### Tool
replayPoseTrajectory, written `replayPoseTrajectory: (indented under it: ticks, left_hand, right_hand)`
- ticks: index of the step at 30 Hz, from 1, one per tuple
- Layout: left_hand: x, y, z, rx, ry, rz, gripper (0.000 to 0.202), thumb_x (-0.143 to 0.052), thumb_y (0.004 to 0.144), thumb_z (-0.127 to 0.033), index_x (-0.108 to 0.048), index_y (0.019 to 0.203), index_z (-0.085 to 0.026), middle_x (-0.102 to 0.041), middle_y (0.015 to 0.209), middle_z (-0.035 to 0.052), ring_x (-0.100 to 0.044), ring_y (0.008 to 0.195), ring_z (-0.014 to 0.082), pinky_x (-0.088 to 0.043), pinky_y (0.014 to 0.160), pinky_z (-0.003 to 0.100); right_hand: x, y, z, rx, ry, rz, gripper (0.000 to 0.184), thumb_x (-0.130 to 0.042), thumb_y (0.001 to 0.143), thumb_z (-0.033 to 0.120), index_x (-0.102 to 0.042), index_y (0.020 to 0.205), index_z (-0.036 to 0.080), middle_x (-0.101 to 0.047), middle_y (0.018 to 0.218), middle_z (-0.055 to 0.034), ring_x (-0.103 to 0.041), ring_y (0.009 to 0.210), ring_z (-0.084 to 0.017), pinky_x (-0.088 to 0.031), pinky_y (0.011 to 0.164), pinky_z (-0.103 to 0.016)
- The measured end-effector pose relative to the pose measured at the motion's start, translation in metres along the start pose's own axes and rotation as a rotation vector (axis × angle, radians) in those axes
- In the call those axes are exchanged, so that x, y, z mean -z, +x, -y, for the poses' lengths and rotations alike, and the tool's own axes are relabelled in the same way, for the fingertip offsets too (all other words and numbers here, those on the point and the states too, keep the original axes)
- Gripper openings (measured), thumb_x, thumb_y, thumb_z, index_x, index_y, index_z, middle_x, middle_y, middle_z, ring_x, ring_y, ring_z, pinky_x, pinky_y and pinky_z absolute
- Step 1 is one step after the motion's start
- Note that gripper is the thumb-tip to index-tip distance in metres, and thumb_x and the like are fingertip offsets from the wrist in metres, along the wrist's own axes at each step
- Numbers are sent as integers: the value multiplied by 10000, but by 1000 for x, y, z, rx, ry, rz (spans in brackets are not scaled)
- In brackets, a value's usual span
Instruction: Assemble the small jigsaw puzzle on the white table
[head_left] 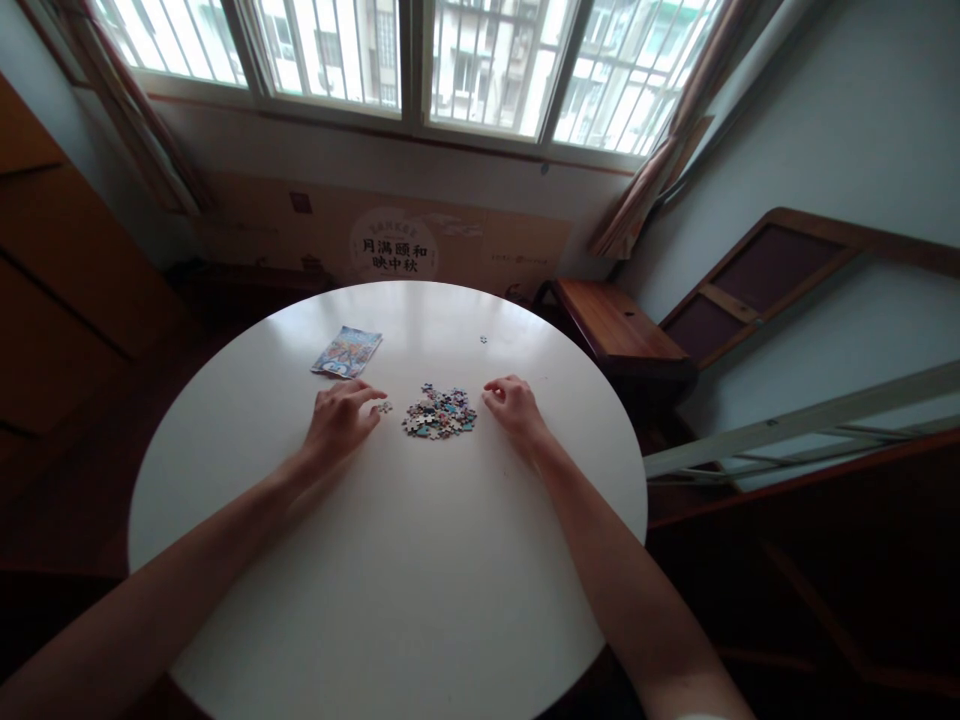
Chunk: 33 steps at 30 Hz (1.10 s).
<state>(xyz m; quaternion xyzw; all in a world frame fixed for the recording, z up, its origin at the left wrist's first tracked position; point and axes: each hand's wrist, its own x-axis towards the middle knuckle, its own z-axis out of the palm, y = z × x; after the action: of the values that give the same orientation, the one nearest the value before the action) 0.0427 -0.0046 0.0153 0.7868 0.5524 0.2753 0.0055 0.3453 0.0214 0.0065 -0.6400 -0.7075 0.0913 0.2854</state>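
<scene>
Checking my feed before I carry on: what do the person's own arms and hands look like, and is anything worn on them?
The left hand and right hand are ungloved, with no watch or bracelet visible. Both forearms look bare, slim and unmarked. A pale sliver at the right arm's lower end may be a sleeve; I cannot tell.
</scene>
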Motion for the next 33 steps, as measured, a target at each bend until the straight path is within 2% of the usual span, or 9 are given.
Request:
replayPoseTrajectory:
  ticks: [5, 8, 12, 17, 20, 24, 27, 33]
  left_hand:
    - [2, -3, -6, -75, 2, 110, 203, -571, 821, -290, -727, 944, -248, -687, 1015, 66, -570, 946, 264, -365, 848, 413]
    - [-5, -2, -5, -55, -12, 121, 282, -484, 894, -384, -703, 1023, -262, -662, 1110, 70, -531, 1065, 275, -342, 886, 428]
    - [-17, 8, -1, 6, 29, 116, 343, -397, 934, -364, -639, 1154, -263, -595, 1248, 81, -430, 1226, 291, -274, 970, 479]
    - [-26, 32, -2, 19, 115, 236, 417, -316, 945, -335, -508, 1309, -266, -490, 1369, 93, -367, 1275, 300, -263, 997, 499]
    - [-34, 53, -6, 31, 158, 290, 434, -266, 953, -322, -479, 1323, -245, -458, 1390, 108, -353, 1269, 316, -255, 989, 546]
    - [-48, 77, -18, -9, 210, 244, 421, -279, 944, -302, -496, 1280, -170, -490, 1327, 153, -317, 1276, 332, -205, 1011, 563]
    - [-58, 92, -25, -14, 223, 265, 407, -292, 936, -296, -522, 1237, -145, -508, 1288, 165, -332, 1256, 330, -193, 1023, 546]
    - [-66, 117, -19, 38, 220, 304, 436, -249, 936, -261, -465, 1302, -166, -496, 1301, 166, -370, 1211, 336, -258, 976, 560]
  right_hand:
    - [-1, 0, -1, -16, -4, 13, 205, -582, 809, 280, -725, 925, 190, -626, 968, -82, -571, 911, -198, -420, 893, -328]
    - [-1, -1, 0, -17, -21, 21, 194, -584, 811, 290, -726, 910, 203, -619, 978, -79, -556, 942, -208, -411, 900, -331]
    - [-1, -2, 2, -15, -31, 27, 188, -585, 815, 291, -724, 915, 213, -609, 995, -81, -544, 955, -213, -399, 910, -337]
    - [-1, -3, 5, -26, -40, 25, 191, -589, 816, 293, -719, 938, 224, -599, 1002, -85, -527, 973, -223, -395, 899, -345]
    - [-2, -4, 6, -40, -50, 11, 208, -590, 817, 303, -712, 971, 237, -597, 1019, -84, -517, 987, -237, -390, 892, -359]
    - [-3, -4, 6, -42, -32, 12, 253, -587, 816, 279, -688, 1045, 238, -604, 1015, -84, -522, 976, -234, -391, 880, -359]
    - [-3, -4, 6, -45, -31, 15, 274, -580, 819, 281, -678, 1070, 234, -604, 1019, -86, -520, 975, -239, -391, 874, -364]
    - [-2, -5, 7, -31, -43, 25, 215, -578, 822, 288, -703, 992, 244, -594, 1037, -83, -503, 1001, -245, -383, 883, -370]
